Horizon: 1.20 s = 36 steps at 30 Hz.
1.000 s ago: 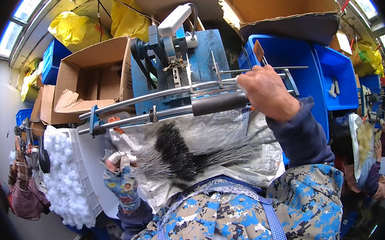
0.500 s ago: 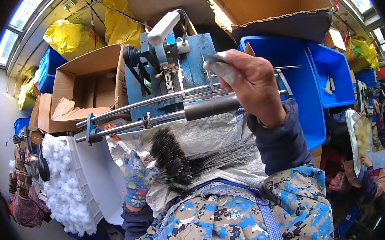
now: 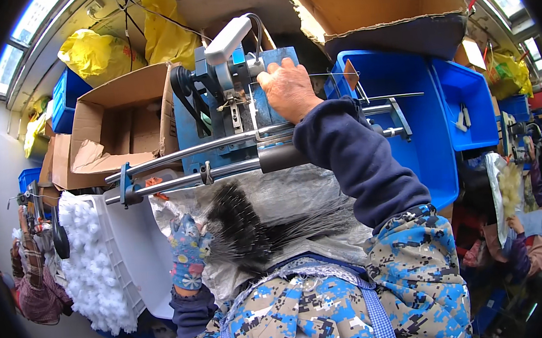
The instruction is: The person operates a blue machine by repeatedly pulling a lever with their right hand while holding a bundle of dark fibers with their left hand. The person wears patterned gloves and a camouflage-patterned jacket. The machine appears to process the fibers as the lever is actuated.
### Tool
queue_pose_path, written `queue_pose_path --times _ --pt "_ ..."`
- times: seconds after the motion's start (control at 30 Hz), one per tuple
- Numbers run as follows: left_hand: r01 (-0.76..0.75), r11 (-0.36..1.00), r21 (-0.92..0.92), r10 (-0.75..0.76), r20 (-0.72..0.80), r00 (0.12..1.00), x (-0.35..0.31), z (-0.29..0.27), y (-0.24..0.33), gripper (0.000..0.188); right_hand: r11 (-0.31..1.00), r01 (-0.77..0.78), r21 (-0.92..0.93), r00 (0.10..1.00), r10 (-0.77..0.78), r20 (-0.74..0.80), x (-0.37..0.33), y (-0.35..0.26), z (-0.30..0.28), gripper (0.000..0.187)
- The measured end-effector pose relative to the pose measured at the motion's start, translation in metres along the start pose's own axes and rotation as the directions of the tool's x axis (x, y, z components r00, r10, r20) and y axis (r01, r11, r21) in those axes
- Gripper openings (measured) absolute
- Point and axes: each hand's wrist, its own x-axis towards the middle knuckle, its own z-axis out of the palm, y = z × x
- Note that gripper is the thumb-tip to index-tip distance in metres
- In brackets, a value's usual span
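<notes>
My bare right hand [image 3: 289, 91] is over the blue machine [image 3: 273, 114], knuckles up and fingers curled down beside its motor. What lies in those fingers is hidden; a thin wire runs out to the right of the hand. My left hand [image 3: 187, 249], in a blue flowered glove, is low on the left with its fingers apart, beside a pile of black-bristled wire brushes [image 3: 235, 218]. Their thin metal stems [image 3: 312, 219] fan out to the right over a silvery-white sheet [image 3: 291, 186] across my lap.
Two steel rods [image 3: 221, 170] cross in front of the machine, one with a grey sleeve [image 3: 281, 158]. A cardboard box [image 3: 123, 126] stands left, blue bins [image 3: 421, 114] right. White fluffy pieces [image 3: 92, 263] fill a tray at left. Other people work at both sides.
My right hand has moved left and forward, from above the rods onto the machine, and its forearm now crosses the rods. The pale item in its fingers no longer shows. My left hand has barely moved.
</notes>
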Motion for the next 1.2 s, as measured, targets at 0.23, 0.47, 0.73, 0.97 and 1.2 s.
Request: queue_pose_path --times 0.23,0.47,0.73,0.97,1.2 --pt "0.036 0.998 -0.056 -0.034 0.043 0.999 0.005 -0.011 0.019 0.045 1.000 0.002 0.010 1.000 -0.003 0.011 0.001 0.001 0.003 0.014" --pt "-0.040 0.985 -0.170 0.020 -0.119 0.993 -0.003 -0.013 0.018 0.063 0.992 0.023 0.127 1.000 -0.022 -0.012 0.000 0.002 0.003 0.013" --pt "-0.039 0.979 -0.200 0.020 -0.094 0.995 0.002 -0.020 0.033 0.050 0.979 -0.077 0.190 0.997 0.074 0.023 0.004 0.008 0.013 0.017" --pt "0.058 0.968 -0.244 -0.088 -0.115 0.989 0.005 -0.029 0.033 0.040 0.992 -0.095 0.084 0.994 0.099 -0.044 -0.044 0.016 -0.011 0.048" --pt "-0.237 0.967 -0.096 0.205 -0.262 0.943 0.033 -0.036 0.065 0.034 0.984 -0.142 0.108 0.989 0.137 0.053 -0.042 -0.003 -0.013 0.057"
